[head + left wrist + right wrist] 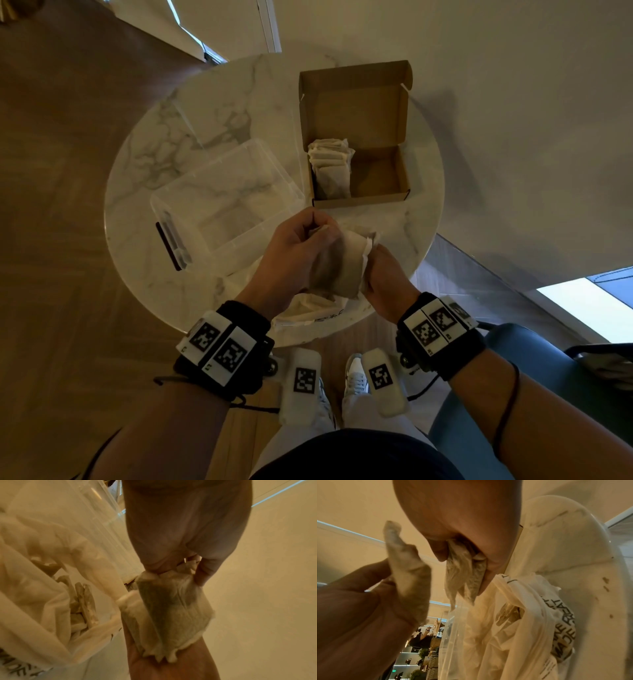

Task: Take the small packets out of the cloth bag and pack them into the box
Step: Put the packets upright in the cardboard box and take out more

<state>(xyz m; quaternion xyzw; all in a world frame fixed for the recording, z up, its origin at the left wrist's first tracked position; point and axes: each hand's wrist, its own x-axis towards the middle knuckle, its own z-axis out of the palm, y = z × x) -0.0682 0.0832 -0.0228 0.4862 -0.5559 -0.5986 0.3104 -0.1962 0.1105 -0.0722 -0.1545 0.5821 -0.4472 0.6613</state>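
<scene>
Both hands hold a bunch of small beige packets (342,263) between them, above the near edge of the table. My left hand (308,236) pinches the packets' upper end (175,608). My right hand (373,270) grips their lower end (465,574). The cream cloth bag (308,308) lies crumpled under the hands, and more packets (82,601) show in its open mouth. Beyond the hands stands the open cardboard box (400,171), its lid up. A row of packets (330,168) fills the box's left side; its right side is bare.
A clear plastic tub (222,212) sits left of the box, close to my left hand. The round marble table (147,161) ends just behind the bag. A wall runs along the right. A blue chair (513,377) is by my right arm.
</scene>
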